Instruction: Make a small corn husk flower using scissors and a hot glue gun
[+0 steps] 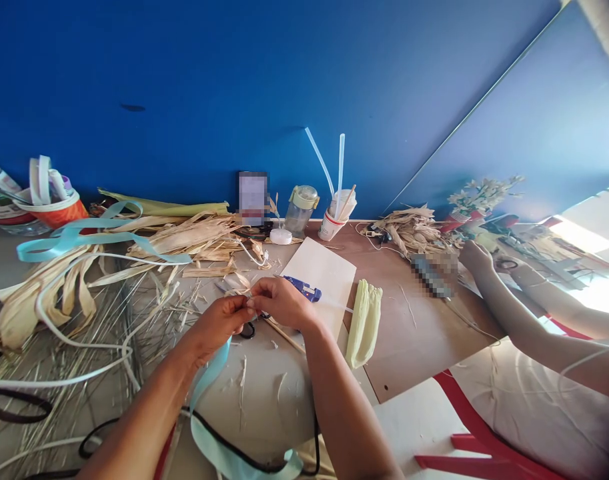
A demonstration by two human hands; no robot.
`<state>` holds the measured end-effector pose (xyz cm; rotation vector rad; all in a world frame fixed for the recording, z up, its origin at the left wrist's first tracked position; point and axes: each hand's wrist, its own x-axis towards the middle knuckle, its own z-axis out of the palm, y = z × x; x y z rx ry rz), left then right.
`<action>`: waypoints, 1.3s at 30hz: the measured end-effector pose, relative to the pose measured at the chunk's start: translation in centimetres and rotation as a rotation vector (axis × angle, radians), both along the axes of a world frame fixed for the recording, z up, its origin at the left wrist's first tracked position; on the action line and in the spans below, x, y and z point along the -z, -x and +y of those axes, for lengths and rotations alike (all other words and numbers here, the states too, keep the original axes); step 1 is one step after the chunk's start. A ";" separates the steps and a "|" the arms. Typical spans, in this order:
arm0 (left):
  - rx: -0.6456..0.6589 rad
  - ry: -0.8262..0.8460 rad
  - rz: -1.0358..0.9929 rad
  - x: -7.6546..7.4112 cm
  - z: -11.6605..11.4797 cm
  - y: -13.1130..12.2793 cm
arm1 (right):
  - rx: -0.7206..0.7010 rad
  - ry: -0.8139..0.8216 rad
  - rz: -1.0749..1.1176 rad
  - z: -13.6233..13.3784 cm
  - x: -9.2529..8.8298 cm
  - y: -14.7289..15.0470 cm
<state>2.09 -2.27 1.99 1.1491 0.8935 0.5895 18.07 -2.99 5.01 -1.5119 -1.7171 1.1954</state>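
Note:
My left hand [227, 318] and my right hand [280, 300] meet over the table [264, 400], fingertips pinched together. What they hold between them is too small and hidden to name. A light blue ribbon [211, 377] hangs below my left hand and curls down to the table's front edge. Just behind my right hand lies a blue glue gun [303, 289], partly over a white sheet [327, 267]. A thin wooden stick [287, 335] sits under my right wrist. To the right of the sheet is a folded pale green husk [364, 323].
Dried husks [199, 240], thin stalks and a white cable [79, 345] cover the left side. A clear jar [300, 210] and a paper cup [330, 225] with straws stand by the blue wall. At right, another person's arms [524, 320] reach over the table.

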 end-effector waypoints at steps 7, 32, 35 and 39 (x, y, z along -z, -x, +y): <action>0.100 0.082 -0.083 0.2 0.1 0.9 | -0.025 0.028 -0.204 0.0 -0.4 -0.6; 0.079 -0.025 0.184 0.7 0.3 0.9 | -0.131 0.031 -0.402 0.5 0.3 -0.7; 0.043 -0.040 0.242 1.4 0.1 0.3 | -0.128 0.006 -0.442 0.6 0.5 -0.4; -0.040 -0.111 0.343 1.9 -0.2 -0.5 | -0.086 0.028 -0.437 0.5 0.5 0.2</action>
